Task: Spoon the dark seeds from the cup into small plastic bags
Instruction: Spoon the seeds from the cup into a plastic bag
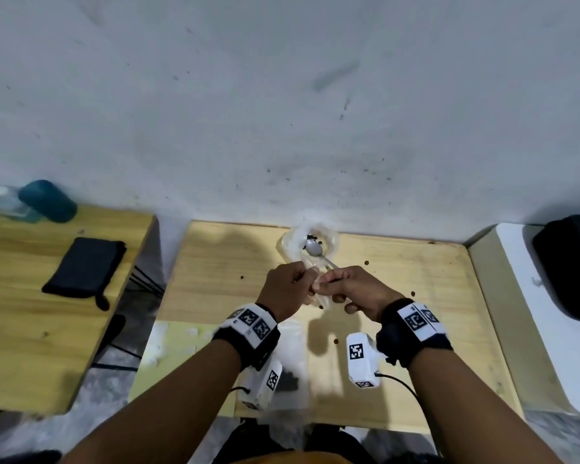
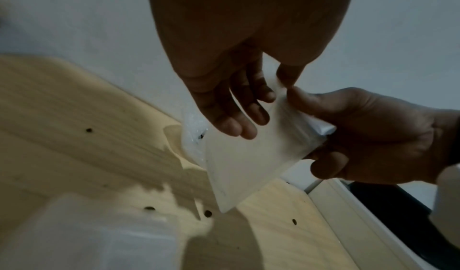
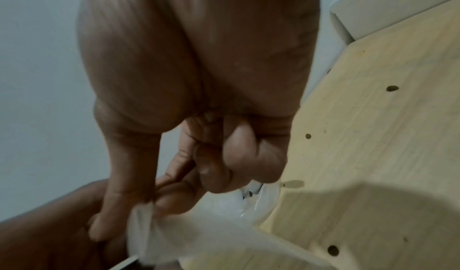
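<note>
Seeds point(image 1: 318, 243), only a few dark ones, lie in the clear plastic cup point(image 1: 330, 236) at the upper middle of the head view, at the far edge of the desk point(image 1: 416, 296) near the wall, and the bowl of a metal spoon point(image 1: 314, 248) rests in that cup with its handle pointing down toward the hands. Just below the cup, at the centre of the head view, a small clear plastic bag point(image 2: 248, 162) is held between both hands above the desk; it looks empty in the left wrist view. The left hand point(image 1: 283, 285) pinches the bag's top edge between thumb and fingers point(image 2: 248, 116), the other fingers lying loosely along the plastic. The right hand point(image 1: 355, 289) pinches the opposite side of the top edge with thumb and forefinger, its remaining fingers curled into the palm. Loose seeds point(image 1: 366, 263) lie scattered over the wood around the hands. More clear plastic point(image 1: 292, 363) lies flat on the desk below the left wrist, with a dark patch showing under it. At the left of the head view a second wooden desk point(image 1: 31, 329) carries a black pouch point(image 1: 84, 267) and, at its far edge, a teal cylinder point(image 1: 47, 200) lying beside a clear bottle point(image 1: 7, 202). At the right edge a black object point(image 1: 570, 266) rests on a white surface point(image 1: 523, 296).
</note>
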Available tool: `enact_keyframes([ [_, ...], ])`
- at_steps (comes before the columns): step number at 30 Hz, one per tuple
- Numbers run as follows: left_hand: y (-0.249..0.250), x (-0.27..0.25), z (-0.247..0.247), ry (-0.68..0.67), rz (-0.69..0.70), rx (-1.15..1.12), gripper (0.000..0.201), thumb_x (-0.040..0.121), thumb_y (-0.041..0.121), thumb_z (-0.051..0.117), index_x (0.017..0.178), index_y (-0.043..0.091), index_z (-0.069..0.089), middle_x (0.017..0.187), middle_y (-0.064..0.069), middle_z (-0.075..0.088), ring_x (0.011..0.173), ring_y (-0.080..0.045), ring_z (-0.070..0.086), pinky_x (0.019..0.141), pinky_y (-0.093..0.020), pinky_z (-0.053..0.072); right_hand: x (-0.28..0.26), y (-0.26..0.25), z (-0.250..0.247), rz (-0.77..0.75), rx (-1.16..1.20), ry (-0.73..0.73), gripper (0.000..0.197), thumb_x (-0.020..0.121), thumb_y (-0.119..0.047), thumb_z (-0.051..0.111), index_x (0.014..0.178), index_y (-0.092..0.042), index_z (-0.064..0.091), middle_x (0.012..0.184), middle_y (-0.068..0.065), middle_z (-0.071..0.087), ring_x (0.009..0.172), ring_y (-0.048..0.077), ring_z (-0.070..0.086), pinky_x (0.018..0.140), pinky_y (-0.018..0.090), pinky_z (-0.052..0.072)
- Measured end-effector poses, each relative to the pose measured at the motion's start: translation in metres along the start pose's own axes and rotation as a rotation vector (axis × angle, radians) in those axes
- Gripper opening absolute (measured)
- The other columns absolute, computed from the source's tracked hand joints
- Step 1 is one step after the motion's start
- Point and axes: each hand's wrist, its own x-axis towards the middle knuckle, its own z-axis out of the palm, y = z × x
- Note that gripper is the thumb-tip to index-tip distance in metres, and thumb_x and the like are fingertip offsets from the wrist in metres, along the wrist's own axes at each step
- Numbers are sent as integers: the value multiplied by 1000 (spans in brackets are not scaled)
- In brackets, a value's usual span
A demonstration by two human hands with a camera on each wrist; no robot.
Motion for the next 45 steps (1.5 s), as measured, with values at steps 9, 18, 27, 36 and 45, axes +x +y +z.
enact_keyframes([
  [9,12,4,-15,-15,33,20,22,86,13,51,70,3,62,59,0,68,53,-20,66,58,-25,51,2,-7,10,-200,-120,152,16,84,-22,78,74,-20,65,72,-6,58,48,1,44,45,16,32],
  [18,9,10,-14,-24,148,398,40,73,39,46,52,7,42,55,-19,59,47,-19,45,63,-47,50,11,2,-4,-325,-205,432,25,81,-10,75,68,-17,55,66,1,74,74,17,73,75,36,55],
  [27,-5,5,-3,48,317,644,130,43,71,77,146,30,8,147,10,27,134,-15,30,104,-42,34,14,5,-3,-357,-106,275,29,85,5,60,75,-22,62,75,24,69,63,21,54,58,31,36],
  [36,-10,10,-7,-8,468,672,121,46,57,80,147,24,22,142,7,37,129,-17,40,107,-35,33,14,3,-18,-377,-373,87,28,88,-8,67,107,-25,77,99,0,74,81,0,65,74,19,54],
  [45,-16,10,-7,-69,539,656,113,50,55,78,146,23,26,139,5,40,123,-17,43,104,-32,38,26,10,-16,-325,-416,137,36,62,-31,91,60,-10,61,61,-4,48,60,11,44,59,27,37],
])
